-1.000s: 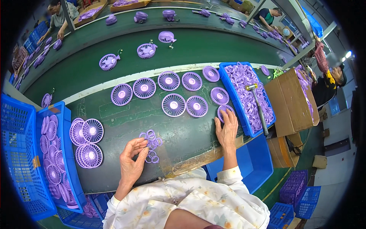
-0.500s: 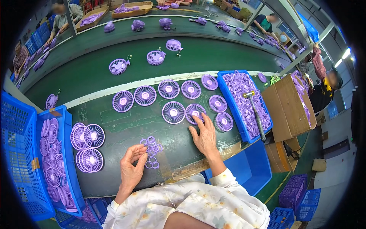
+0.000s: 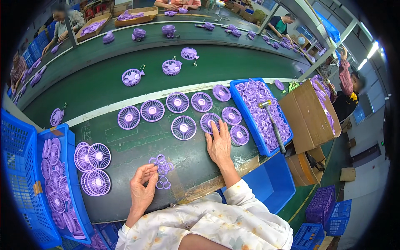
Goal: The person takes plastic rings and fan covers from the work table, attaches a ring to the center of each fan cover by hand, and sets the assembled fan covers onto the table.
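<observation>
My right hand [image 3: 219,149] lies with its fingers stretched out, the fingertips on the near edge and hub of a round purple fan grille [image 3: 208,121]. My left hand [image 3: 143,187] is loosely curled, its thumb apart from the fingers, and I see nothing held in it. Its fingertips are beside a small cluster of purple rings [image 3: 168,166] on the dark green worktop [image 3: 129,156]. Several more grilles [image 3: 152,110] lie flat in rows beyond my hands. Overlapping grilles [image 3: 99,156] sit at the left.
At the left, a blue crate [image 3: 71,166] holds many grilles. A blue tray [image 3: 239,98] of purple rings stands at the right, with a hammer [image 3: 273,125] across it. Cardboard box [image 3: 306,112] is beside it. Fan housings [image 3: 132,77] lie on the green belt [image 3: 100,79]; co-workers sit beyond.
The view has shifted slightly, so worktop items appear a little to the left and lower. My right hand stays on the same grille; my left remains by the rings.
</observation>
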A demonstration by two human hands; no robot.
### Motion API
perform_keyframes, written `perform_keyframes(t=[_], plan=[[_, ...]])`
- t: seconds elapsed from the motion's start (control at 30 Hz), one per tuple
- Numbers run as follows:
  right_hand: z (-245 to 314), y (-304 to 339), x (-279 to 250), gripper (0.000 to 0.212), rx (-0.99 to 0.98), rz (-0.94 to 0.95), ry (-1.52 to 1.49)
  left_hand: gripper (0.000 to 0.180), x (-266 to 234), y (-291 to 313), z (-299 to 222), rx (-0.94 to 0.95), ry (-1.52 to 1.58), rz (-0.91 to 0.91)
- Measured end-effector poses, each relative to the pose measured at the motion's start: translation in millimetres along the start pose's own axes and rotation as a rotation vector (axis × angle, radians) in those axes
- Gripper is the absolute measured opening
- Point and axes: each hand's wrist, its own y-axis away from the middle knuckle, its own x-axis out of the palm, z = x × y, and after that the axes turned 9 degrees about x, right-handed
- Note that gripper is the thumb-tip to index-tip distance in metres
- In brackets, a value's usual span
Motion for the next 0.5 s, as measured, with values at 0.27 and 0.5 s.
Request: perform_keyframes(t=[0.27,0.5], plan=[[-6.3,-13.2,-28.6,0.056,0.118,-0.096,0.144,0.031,-0.9,-0.3,1.6,0.004,-0.006,0.006],[-40.7,-25.5,-13.3,0.049,0.220,-0.054,0.235,0.032,-1.1,5.2,-0.6,0.001,-0.011,0.034]])
